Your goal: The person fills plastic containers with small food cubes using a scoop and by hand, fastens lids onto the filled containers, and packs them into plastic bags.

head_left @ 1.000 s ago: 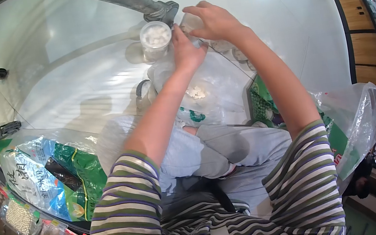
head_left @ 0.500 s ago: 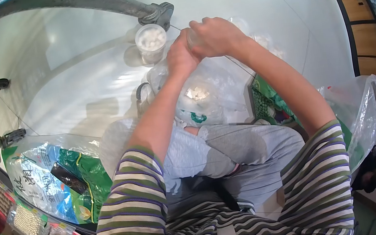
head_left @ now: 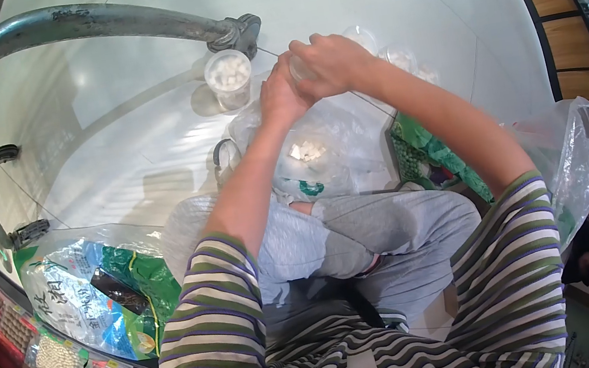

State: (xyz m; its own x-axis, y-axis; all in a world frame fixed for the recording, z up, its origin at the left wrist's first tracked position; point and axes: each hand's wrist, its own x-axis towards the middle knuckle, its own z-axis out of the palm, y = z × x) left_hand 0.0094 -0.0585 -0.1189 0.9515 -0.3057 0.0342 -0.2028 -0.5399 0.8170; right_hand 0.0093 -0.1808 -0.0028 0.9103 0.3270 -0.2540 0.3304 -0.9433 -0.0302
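Above the open plastic bag, my left hand [head_left: 283,96] and my right hand [head_left: 334,64] come together around a clear plastic container [head_left: 302,68]. Fingers of both hands wrap it and hide most of its shape. Below them, the clear bag [head_left: 339,151] lies in front of my crossed legs, with white chunks [head_left: 306,152] inside and green print on it. A clear tub [head_left: 229,79] of white pieces stands upright on the floor, left of my hands and apart from them. Past my right wrist are clear round plastic pieces [head_left: 397,58], partly hidden.
A curved metal frame [head_left: 102,16] with dark feet stands at the upper left. Printed food bags [head_left: 90,291] lie at left beside packaged goods [head_left: 58,360]. Green packaging [head_left: 419,150] and a clear bag [head_left: 577,161] are at right, near wooden drawers [head_left: 566,40].
The view has shifted slightly. Both hands remain closed around the container, with the right hand turned a little. More of the clear round pieces beyond the right wrist shows.
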